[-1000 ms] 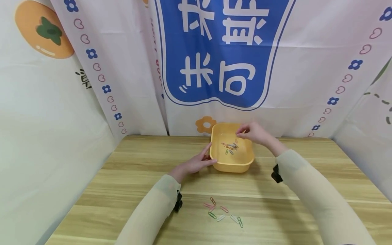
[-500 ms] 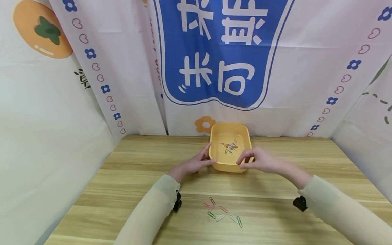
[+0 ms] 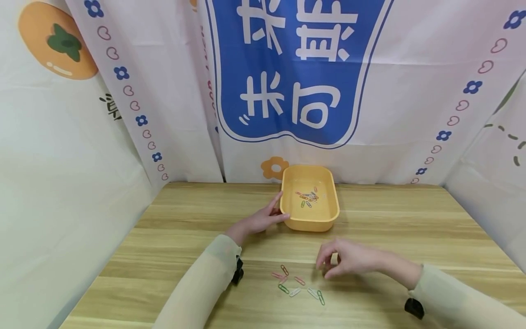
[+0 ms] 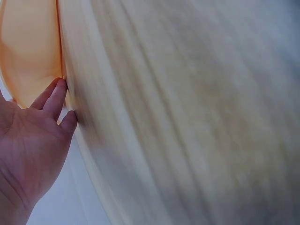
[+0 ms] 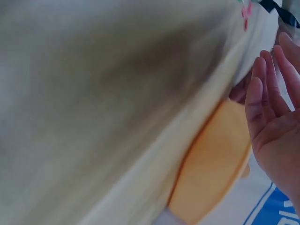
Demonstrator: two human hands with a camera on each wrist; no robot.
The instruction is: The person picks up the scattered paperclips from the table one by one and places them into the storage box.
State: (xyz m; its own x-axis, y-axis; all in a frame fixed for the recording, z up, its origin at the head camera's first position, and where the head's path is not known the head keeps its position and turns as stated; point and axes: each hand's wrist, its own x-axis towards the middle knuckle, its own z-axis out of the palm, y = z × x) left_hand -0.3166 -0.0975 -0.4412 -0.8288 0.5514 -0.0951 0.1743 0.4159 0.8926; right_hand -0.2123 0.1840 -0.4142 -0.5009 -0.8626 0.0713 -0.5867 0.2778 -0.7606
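A yellow plastic bin (image 3: 310, 225) stands at the back of the table, with several coloured paper clips (image 3: 309, 198) inside. My left hand (image 3: 260, 220) rests against its left side, fingers fairly straight; in the left wrist view the fingertips (image 4: 61, 86) meet the bin wall (image 4: 30, 42). Over the table, in front of the bin, hovers my right hand (image 3: 349, 258), its fingers loosely bent and nothing visible between them. To its left lie loose paper clips, among them a pink paper clip (image 3: 299, 281), a white paper clip (image 3: 313, 293) and a green paper clip (image 3: 321, 298).
The wooden table (image 3: 197, 256) meets a printed cloth (image 3: 181, 114) hanging close behind the bin. More cloth (image 3: 70, 205) hangs along the left side, and also on the right. Both wrists carry small black devices, such as the strap-on device (image 3: 414, 308) on the right.
My right hand has come from above the bin, past its front right corner, down toward the loose clips. A pale clip now shows in the bin's right part. My left hand has stayed put.
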